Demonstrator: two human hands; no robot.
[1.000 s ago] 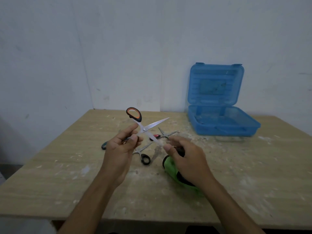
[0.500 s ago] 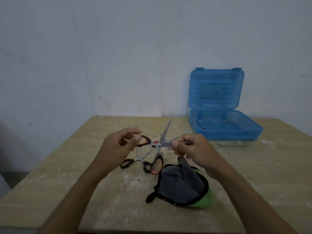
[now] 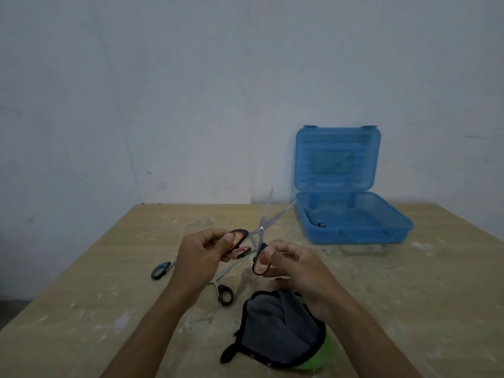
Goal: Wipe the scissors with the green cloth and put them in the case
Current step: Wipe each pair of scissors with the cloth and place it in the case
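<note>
scissors (image 3: 262, 227) held open above table (image 3: 109, 268), left of case (image 3: 351, 222), blades apart | left hand (image 3: 203, 255) gripped on one handle loop | right hand (image 3: 294, 268) gripped on other loop | cloth (image 3: 281, 334) laid under right wrist | case lid raised

Two bare forearms rise from the lower edge of the frame, ending in the left hand (image 3: 203, 251) and right hand (image 3: 296, 264); no sleeves, rings or watch show.
</note>
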